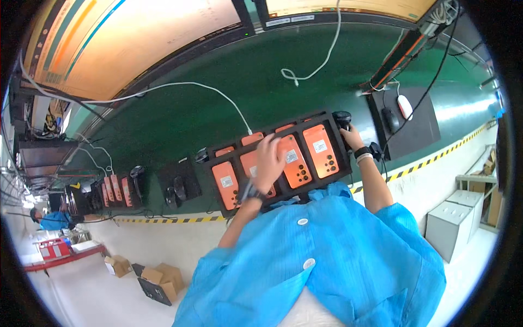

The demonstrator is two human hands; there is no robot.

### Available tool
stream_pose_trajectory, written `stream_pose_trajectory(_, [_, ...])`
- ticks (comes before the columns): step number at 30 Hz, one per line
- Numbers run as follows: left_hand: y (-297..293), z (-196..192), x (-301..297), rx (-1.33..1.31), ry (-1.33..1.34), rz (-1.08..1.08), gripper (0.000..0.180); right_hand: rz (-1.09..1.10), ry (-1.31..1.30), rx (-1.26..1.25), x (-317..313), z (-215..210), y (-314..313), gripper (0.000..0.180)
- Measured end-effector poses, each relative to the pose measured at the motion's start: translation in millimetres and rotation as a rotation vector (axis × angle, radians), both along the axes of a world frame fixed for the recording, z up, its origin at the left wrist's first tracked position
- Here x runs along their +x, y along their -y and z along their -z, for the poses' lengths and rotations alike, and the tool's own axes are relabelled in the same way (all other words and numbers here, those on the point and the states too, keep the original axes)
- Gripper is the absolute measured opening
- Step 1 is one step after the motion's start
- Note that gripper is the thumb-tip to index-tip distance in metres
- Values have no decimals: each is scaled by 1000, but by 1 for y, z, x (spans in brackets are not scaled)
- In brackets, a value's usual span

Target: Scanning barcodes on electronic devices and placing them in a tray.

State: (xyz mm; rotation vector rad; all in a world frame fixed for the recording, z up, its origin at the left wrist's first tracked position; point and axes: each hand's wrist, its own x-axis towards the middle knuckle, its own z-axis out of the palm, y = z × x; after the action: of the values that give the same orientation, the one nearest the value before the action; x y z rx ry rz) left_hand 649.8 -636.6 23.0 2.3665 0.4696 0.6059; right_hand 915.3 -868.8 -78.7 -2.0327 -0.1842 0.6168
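Hands point(269, 159) outstretched over phone tray point(215, 158)

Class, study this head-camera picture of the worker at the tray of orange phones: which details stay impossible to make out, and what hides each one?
- Phone under the left hand: the hand covers it in the head view.
- Scanner in the right hand: only its dark top shows; the fingers hide the grip.
- Labels on the orange phones: too small.
- Tray near edge: hidden by the blue coat.
- Screens: cut off by the top edge.

white mouse point(405, 106), black mat point(417, 117), cardboard boxes point(163, 280)
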Motion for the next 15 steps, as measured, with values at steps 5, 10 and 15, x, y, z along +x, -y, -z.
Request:
stream_pose_trajectory(5, [24,7,65,276,-191,34,87,-10,-85,-8,-38,-99,-4,24])
stream_pose_trajectory(10, [31,11,79,221,-237,39,95,-93,-237,6,-89,-172,42,18])
stream_pose_trajectory(15, [33,9,84,219,-276,51,95,-210,-373,-25,-116,-188,33,19])
